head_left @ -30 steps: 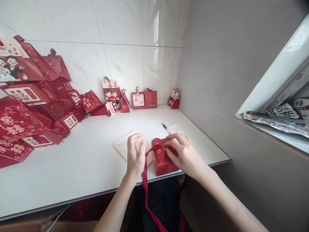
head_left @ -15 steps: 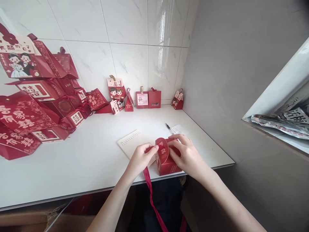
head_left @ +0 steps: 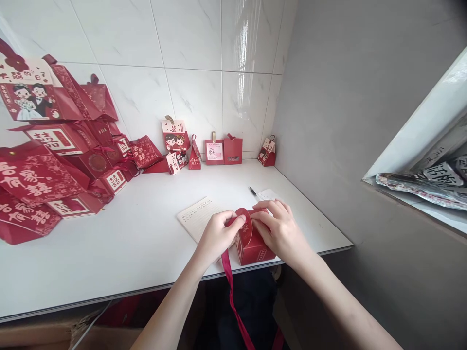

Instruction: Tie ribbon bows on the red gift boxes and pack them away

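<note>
A small red gift box (head_left: 252, 251) with gold print and a rounded top flap (head_left: 245, 232) stands by the table's front edge. At the flap, my left hand (head_left: 219, 234) pinches a dark red ribbon (head_left: 229, 277), which hangs down over the edge. My right hand (head_left: 281, 227) has its bent fingers on the box's top, behind the flap, gripping it from the right. The ribbon's upper end is hidden by my left fingers. Partly under my left hand and the box lies a lined notepad (head_left: 197, 216) with handwriting.
A pile of red wedding boxes (head_left: 40, 180) fills the table's left side. Several more small boxes, such as a pink-fronted one (head_left: 214, 152), stand along the tiled wall. A pen (head_left: 253, 192) and a paper slip (head_left: 268, 194) lie behind my right hand. A grey wall (head_left: 321, 121) borders the right.
My left thumb and fingers have shifted slightly right and up, onto the flap with the ribbon. The flap looks tilted more upright. My right hand stays at the box's top.
</note>
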`<control>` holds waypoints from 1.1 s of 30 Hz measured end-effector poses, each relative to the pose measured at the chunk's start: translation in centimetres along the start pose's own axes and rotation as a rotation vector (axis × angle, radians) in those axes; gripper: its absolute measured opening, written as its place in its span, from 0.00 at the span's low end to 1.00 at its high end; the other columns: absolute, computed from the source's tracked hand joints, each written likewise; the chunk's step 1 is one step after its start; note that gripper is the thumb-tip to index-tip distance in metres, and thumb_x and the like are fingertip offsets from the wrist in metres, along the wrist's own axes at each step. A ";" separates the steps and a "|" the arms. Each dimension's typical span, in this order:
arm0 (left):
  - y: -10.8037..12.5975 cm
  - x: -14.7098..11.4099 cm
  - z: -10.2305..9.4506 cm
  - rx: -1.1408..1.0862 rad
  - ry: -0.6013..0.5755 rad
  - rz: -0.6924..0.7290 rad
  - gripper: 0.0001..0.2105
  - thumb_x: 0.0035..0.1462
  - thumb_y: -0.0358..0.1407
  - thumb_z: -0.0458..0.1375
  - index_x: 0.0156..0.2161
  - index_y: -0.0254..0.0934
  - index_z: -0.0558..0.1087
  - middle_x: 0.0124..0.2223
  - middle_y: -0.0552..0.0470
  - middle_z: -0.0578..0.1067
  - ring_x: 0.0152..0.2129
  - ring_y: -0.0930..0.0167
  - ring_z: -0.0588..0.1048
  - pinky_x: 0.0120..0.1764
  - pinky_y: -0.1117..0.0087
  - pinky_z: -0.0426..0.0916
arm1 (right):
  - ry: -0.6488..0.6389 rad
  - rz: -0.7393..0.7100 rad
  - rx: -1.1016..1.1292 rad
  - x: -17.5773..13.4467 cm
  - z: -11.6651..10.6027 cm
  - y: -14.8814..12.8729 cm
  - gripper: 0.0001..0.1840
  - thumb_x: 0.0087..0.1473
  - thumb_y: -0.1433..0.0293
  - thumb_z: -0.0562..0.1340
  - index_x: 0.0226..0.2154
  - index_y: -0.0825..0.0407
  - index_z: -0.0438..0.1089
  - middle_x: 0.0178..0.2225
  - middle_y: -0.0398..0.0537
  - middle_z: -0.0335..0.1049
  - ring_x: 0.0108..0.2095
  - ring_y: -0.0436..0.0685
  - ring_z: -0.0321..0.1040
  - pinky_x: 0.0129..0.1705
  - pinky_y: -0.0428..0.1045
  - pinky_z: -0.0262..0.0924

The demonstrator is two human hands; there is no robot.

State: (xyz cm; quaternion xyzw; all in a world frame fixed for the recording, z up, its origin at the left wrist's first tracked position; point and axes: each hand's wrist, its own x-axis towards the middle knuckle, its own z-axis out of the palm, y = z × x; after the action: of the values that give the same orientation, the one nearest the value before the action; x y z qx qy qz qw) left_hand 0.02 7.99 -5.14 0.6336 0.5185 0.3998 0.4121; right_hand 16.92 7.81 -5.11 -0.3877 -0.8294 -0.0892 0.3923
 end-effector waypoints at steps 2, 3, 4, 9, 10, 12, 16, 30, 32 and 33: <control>0.0 0.1 -0.1 0.065 0.013 0.037 0.15 0.56 0.45 0.52 0.24 0.37 0.64 0.23 0.56 0.66 0.23 0.72 0.67 0.28 0.72 0.62 | 0.083 -0.033 -0.028 0.1 -0.4 0.1 0.11 0.60 0.76 0.54 0.32 0.52 0.70 0.37 0.51 0.70 0.38 0.57 0.68 0.51 0.61 0.57; 0.2 0.2 -0.2 0.111 0.050 0.070 0.12 0.56 0.44 0.52 0.28 0.37 0.67 0.28 0.54 0.70 0.29 0.70 0.70 0.34 0.71 0.64 | 0.131 -0.040 -0.041 0.2 -0.6 0.2 0.10 0.59 0.76 0.55 0.31 0.52 0.70 0.36 0.50 0.70 0.37 0.57 0.68 0.51 0.61 0.58; 0.4 0.3 -0.2 0.160 0.097 0.113 0.10 0.56 0.43 0.53 0.32 0.38 0.69 0.34 0.52 0.72 0.35 0.67 0.71 0.40 0.68 0.65 | 0.184 -0.039 -0.057 0.3 -0.9 0.3 0.09 0.58 0.76 0.56 0.31 0.51 0.70 0.36 0.50 0.70 0.36 0.56 0.68 0.49 0.59 0.59; 2.8 1.0 0.0 0.153 -0.032 0.264 0.13 0.60 0.43 0.50 0.44 0.41 0.70 0.47 0.50 0.72 0.47 0.67 0.69 0.48 0.67 0.62 | 0.384 0.008 -0.062 1.2 -2.0 0.9 0.07 0.58 0.75 0.58 0.34 0.50 0.71 0.34 0.49 0.70 0.34 0.54 0.69 0.36 0.51 0.65; 3.3 1.2 0.2 0.108 -0.114 0.259 0.13 0.60 0.44 0.49 0.42 0.40 0.70 0.43 0.51 0.73 0.42 0.68 0.71 0.44 0.69 0.64 | 0.400 0.015 -0.046 1.4 -2.2 1.0 0.07 0.58 0.75 0.57 0.33 0.51 0.71 0.33 0.49 0.70 0.34 0.54 0.69 0.36 0.50 0.65; 3.8 1.7 0.6 0.020 -0.181 0.233 0.12 0.60 0.44 0.50 0.36 0.39 0.70 0.33 0.54 0.73 0.31 0.71 0.72 0.34 0.73 0.64 | 0.392 0.064 -0.013 1.6 -2.6 1.1 0.07 0.58 0.74 0.56 0.33 0.51 0.70 0.33 0.49 0.70 0.34 0.54 0.70 0.37 0.50 0.65; 3.0 2.3 1.3 -0.183 -0.077 0.230 0.14 0.57 0.43 0.54 0.25 0.36 0.64 0.25 0.57 0.66 0.25 0.75 0.67 0.32 0.75 0.62 | 0.058 0.326 0.072 0.3 -2.6 0.9 0.15 0.56 0.65 0.58 0.45 0.52 0.64 0.38 0.51 0.70 0.31 0.56 0.71 0.30 0.50 0.66; 2.5 2.4 2.9 0.078 -0.259 0.054 0.16 0.56 0.45 0.52 0.23 0.36 0.64 0.20 0.59 0.60 0.18 0.77 0.58 0.23 0.75 0.52 | -0.081 0.794 0.539 -2.7 -1.7 1.2 0.13 0.56 0.59 0.54 0.37 0.51 0.66 0.31 0.46 0.72 0.32 0.56 0.70 0.30 0.47 0.65; 2.6 2.3 3.0 0.111 -0.238 0.039 0.16 0.56 0.45 0.51 0.23 0.36 0.63 0.20 0.59 0.59 0.18 0.77 0.58 0.23 0.75 0.52 | -0.074 0.793 0.541 -2.7 -1.7 1.0 0.14 0.56 0.59 0.54 0.37 0.51 0.66 0.31 0.46 0.72 0.32 0.55 0.70 0.31 0.47 0.64; 2.7 2.2 3.1 0.127 -0.227 0.031 0.16 0.56 0.44 0.51 0.23 0.36 0.63 0.20 0.59 0.59 0.18 0.77 0.57 0.23 0.75 0.52 | -0.074 0.794 0.542 -2.7 -1.7 1.0 0.14 0.56 0.58 0.54 0.37 0.51 0.66 0.31 0.46 0.72 0.33 0.55 0.70 0.31 0.46 0.64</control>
State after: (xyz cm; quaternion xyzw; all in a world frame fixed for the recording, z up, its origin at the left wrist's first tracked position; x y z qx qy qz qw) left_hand 4.10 9.54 -3.48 0.7075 0.4829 0.2985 0.4210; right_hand 19.66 6.16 -6.05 -0.5608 -0.6242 0.3008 0.4532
